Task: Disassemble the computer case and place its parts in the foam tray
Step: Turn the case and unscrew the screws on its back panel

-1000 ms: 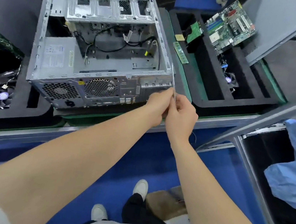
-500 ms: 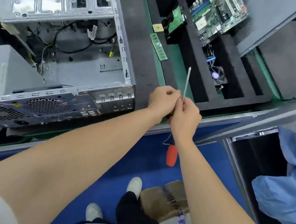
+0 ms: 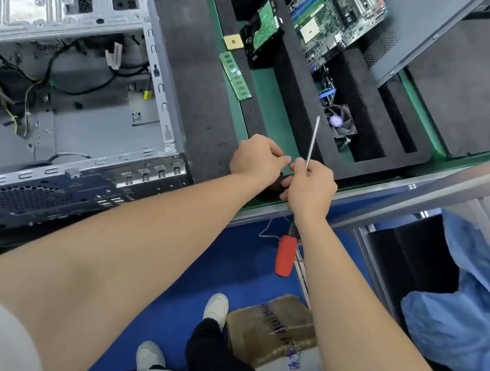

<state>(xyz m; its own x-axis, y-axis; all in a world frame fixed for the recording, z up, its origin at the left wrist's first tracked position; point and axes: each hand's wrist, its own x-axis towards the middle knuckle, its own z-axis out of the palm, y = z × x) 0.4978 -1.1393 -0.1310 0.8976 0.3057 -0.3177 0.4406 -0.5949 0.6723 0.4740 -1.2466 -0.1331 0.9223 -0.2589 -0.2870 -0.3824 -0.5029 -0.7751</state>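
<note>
One screwdriver [image 3: 312,141] gripped in right hand [image 3: 311,186], left hand [image 3: 256,159] curled alongside, hold unclear, computer case [image 3: 95,129] leftward

Open grey computer case [image 3: 72,113] lies on its side, left of black foam tray [image 3: 293,96]

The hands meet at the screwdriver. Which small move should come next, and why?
Probably the left hand draws away toward the foam tray: its fingertips pinch beside the right hand, which grips the screwdriver shaft. Whether it holds a screw is not visible.
</note>
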